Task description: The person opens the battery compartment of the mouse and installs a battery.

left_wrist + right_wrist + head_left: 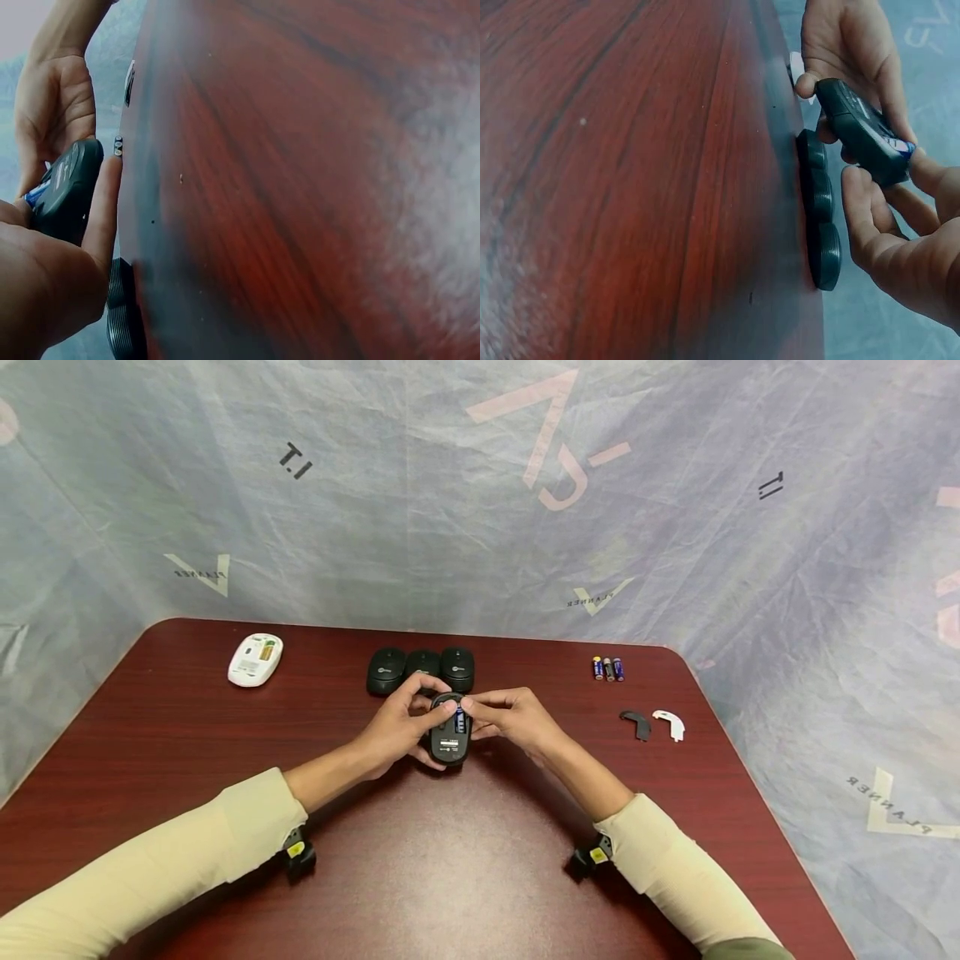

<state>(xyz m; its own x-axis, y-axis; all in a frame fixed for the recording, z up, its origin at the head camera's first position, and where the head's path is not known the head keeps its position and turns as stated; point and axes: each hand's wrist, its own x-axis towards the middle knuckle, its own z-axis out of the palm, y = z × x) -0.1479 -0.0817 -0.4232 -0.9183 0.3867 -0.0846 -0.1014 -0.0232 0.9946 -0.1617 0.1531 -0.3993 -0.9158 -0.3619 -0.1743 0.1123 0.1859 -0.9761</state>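
A black computer mouse (450, 747) is held underside up, its battery compartment uncovered. Inside that compartment lies a blue battery (461, 722). My left hand (395, 727) grips the mouse from the left, thumb across its underside and fingers round its edge. On the other side, my right hand (519, 720) has its thumb at the upper end of the battery, with curled fingers by the mouse's right edge. In the right wrist view the mouse's dark side (855, 135) shows, the battery's blue end by the right thumb. The left wrist view shows the mouse (71, 191) between both hands.
Three black mice (386, 670) stand in a row behind the hands. A white mouse (255, 661) lies underside up at far left. Several small batteries (608, 669) sit at back right, near a black cover (637, 725) and a white cover (670, 725).
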